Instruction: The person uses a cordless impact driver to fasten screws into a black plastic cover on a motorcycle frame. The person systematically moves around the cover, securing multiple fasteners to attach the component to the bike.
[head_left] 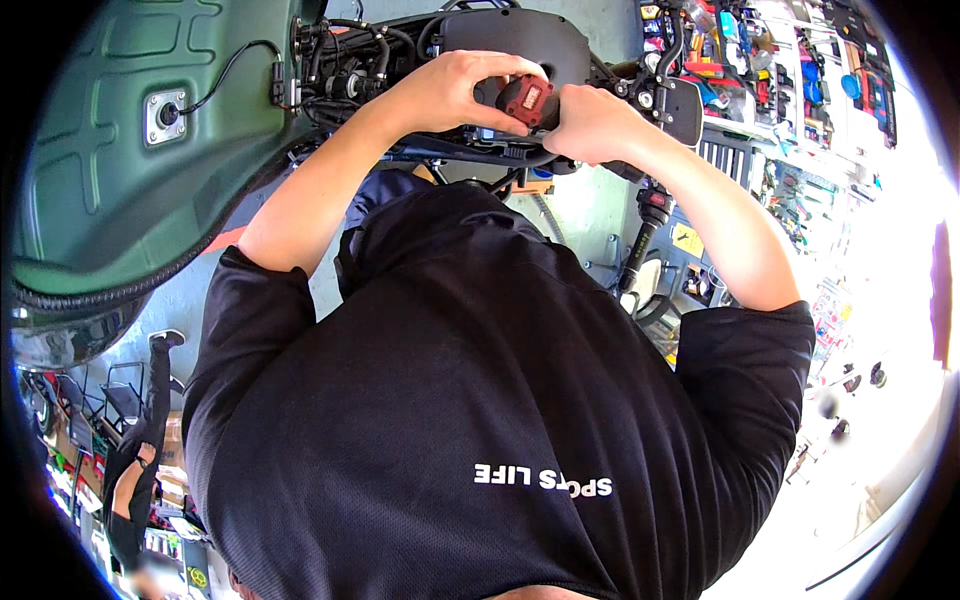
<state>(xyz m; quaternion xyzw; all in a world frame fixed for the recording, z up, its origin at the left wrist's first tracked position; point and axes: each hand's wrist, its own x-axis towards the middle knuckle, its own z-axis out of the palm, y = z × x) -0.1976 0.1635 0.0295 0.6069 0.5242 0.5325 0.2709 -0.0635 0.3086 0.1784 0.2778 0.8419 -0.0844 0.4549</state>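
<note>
A dark round part with a red block-shaped piece (pixel 529 101) on its face lies between my hands, over the motorcycle's (pixel 385 62) dark bodywork. My left hand (pixel 458 92) grips it from the left, thumb on the near side and fingers curved over the far side. Against its right edge my right hand (pixel 597 124) is closed, fingers curled under. Whatever those fingers hold is hidden. Behind the part sits a broad black cover (pixel 510 38). Hoses and cables run along the frame to its left.
A green ribbed seat or body panel (pixel 110 200) with a wired round fitting fills the left. Tools and small parts crowd a bench (pixel 735 128) at the right. A black cylindrical grip (pixel 637 250) points down near my right forearm. Another person (pixel 135 470) is at lower left.
</note>
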